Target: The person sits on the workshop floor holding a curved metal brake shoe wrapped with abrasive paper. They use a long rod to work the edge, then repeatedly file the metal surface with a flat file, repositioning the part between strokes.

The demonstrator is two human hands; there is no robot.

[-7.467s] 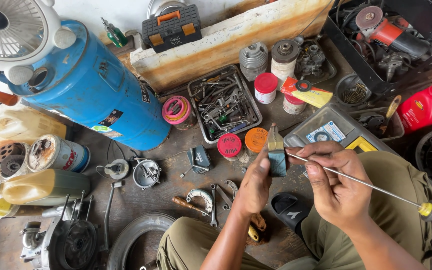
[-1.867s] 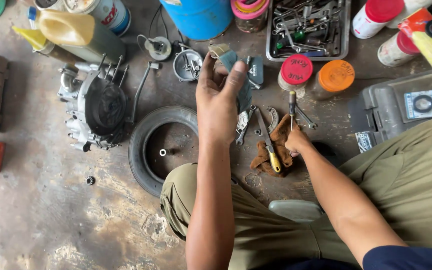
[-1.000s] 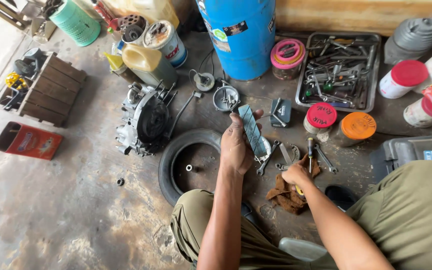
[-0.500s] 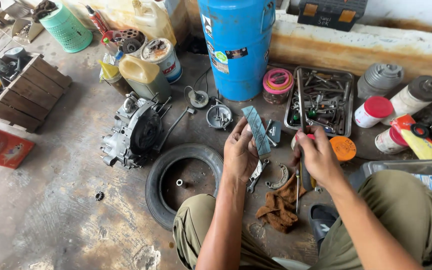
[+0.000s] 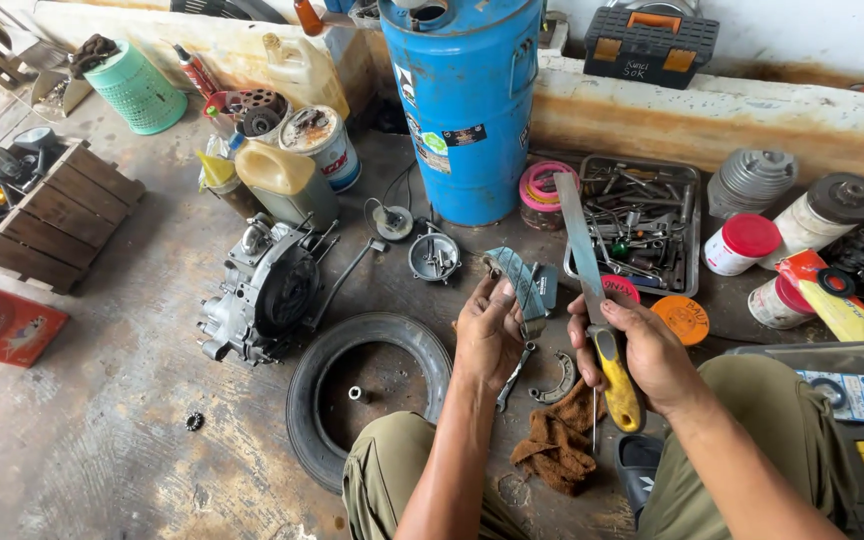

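Note:
My left hand grips a curved grey brake shoe, held up at the middle of the head view. My right hand is closed around the yellow handle of a flat metal file, whose blade points up and away over the tool tray. The two hands are side by side, a short gap between them. Below them on the floor lie a brown rag, a wrench and another curved brake shoe.
A small tyre lies left of my knee, an engine casing beyond it. A blue drum stands ahead, with a metal tray of tools, lidded jars, oil jugs and a wooden pallet around.
The view has tilted up. My right hand picked the file off the floor by the rag and raised it upright; my left hand kept the brake shoe and drew nearer.

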